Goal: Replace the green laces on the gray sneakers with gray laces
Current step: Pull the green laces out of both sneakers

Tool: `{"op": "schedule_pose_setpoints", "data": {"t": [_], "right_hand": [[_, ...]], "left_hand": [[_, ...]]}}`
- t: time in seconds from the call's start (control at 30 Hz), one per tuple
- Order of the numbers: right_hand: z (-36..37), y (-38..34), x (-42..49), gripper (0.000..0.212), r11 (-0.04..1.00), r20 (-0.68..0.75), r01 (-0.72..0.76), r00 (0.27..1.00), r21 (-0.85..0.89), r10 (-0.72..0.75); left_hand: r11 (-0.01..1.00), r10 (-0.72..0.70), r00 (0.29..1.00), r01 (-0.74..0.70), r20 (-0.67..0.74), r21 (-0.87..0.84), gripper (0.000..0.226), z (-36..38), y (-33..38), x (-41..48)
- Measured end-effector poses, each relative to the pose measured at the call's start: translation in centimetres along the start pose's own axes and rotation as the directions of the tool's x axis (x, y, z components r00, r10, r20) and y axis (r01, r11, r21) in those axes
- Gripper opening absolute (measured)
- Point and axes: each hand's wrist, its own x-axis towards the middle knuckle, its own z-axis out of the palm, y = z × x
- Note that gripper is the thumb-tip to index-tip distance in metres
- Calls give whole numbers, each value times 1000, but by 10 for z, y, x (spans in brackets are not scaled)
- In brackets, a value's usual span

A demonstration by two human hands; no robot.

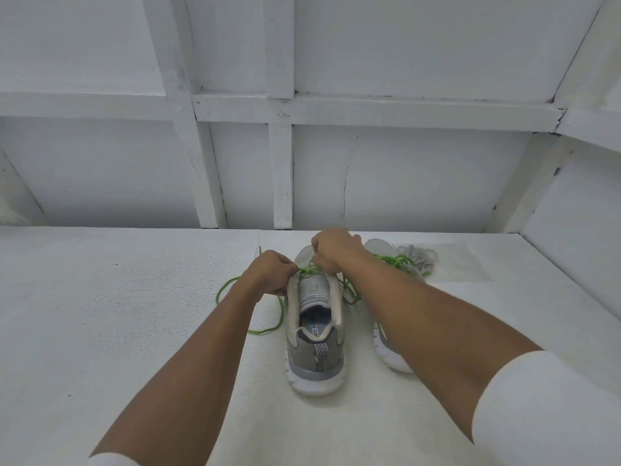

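gray sneaker (316, 334) sits in the middle of the white table (134, 331), heel toward the person, toe pointing at the white panelled wall (437, 179). the green lace (307, 271) is still threaded at the top of it, and loose ends trail off both sides onto the table, with a big loop out to the left

left hand (268, 274) is curled up and pinching the green lace right at the left edge of the shoe opening. right hand (331, 252) is over the lacing further toward the toe, fingers bent down and gripping the same lace

readable stuff: the insole (314, 331) shows "ory fo", with the rest cut off by the collar. the tongue (314, 289) has a faint "l" on it. the heel tab (321, 356) has a black and white chevron pattern, no text

second sneaker (389, 351) is just to the right, mostly hidden behind the right forearm, with another green lace (396, 260) bunched on top of it. the gray laces (416, 255) lie in a pile just past it, on a clear plastic sheet (467, 267)
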Motion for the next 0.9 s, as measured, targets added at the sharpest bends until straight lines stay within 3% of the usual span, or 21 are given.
{"op": "schedule_pose_setpoints", "data": {"t": [0.1,0.2,0.53,0.67,0.73,0.9], "right_hand": [[-4,5,0,25,999,-19,-15,1000,51,16],[-2,2,-1,37,981,61,59,996,186,-72],[0,2,6,10,1000,20,10,1000,8,-10],[1,8,8,18,993,88,23,996,112,-33],[5,5,6,10,989,94,35,994,146,-49],[1,3,6,12,995,50,13,999,100,-18]], "left_hand": [[1000,14,1000,-14,13,3,24,0,2,-1],[1000,8,1000,-8,18,-14,17,0,2,-1],[996,-23,1000,22,-6,-91,9,-2,-6,4],[986,-70,997,63,-44,-152,15,3,-12,6],[979,-88,995,76,-54,-190,15,4,-14,6],[961,-100,994,87,-39,-262,15,4,-16,5]]}}
